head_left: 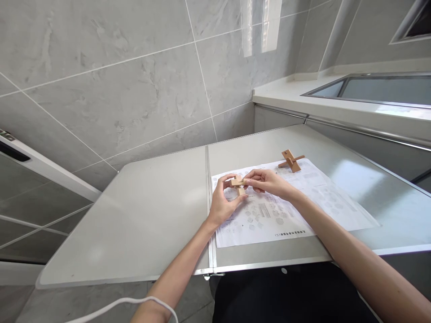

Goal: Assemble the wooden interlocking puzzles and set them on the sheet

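My left hand (222, 200) and my right hand (267, 181) meet over a printed instruction sheet (303, 206) and together pinch a small assembly of wooden puzzle pieces (238, 183). The left fingers curl around its left and lower side; the right fingertips press on its right end. A second wooden puzzle assembly (290, 160), crossed sticks, rests on the far part of the sheet, beyond my right hand.
The sheet lies on a grey folding table (141, 224) with a seam down its middle, set against a grey tiled wall. A counter with a sink (370, 89) runs at the right. A white cable (114, 305) hangs below the table's near edge.
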Motion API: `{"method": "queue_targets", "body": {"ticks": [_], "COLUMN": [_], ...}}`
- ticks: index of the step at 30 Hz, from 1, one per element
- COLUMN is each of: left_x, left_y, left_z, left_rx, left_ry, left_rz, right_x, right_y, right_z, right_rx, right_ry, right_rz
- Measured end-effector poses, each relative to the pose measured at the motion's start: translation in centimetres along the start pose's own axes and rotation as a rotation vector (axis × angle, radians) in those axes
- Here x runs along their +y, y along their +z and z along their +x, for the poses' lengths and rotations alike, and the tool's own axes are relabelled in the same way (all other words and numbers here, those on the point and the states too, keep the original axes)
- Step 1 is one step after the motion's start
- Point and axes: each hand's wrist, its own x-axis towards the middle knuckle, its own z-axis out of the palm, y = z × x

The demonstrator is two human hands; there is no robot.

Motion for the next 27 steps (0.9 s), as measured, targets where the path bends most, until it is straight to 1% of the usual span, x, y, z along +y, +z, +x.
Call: {"method": "queue_targets", "body": {"ticks": [9, 16, 22, 27], "left_x": [-0.25, -0.2, -0.19, -0.25], "left_y": [0.06, 0.03, -0.01, 0.01], "left_z": [-0.01, -0.12, -0.1, -0.06], "left_rx": [-0.012, -0.014, -0.007, 0.008], "left_ry": [0.003, 0.028, 0.016, 0.005], "left_rz": [-0.015, -0.001, 0.01, -0.017], "right_x": [-0.38, -0.43, -0.4, -0.24], "right_y": [0.15, -0.04, 0.02, -0.03], "right_z": [-0.16, -0.14, -0.16, -0.08], "right_rx": [0.014, -0.019, -0.008, -0.035], "right_ry": [-0.02, -0.001, -0.015, -0.017], "right_rz": [-0.004, -0.026, -0.004, -0.018]}}
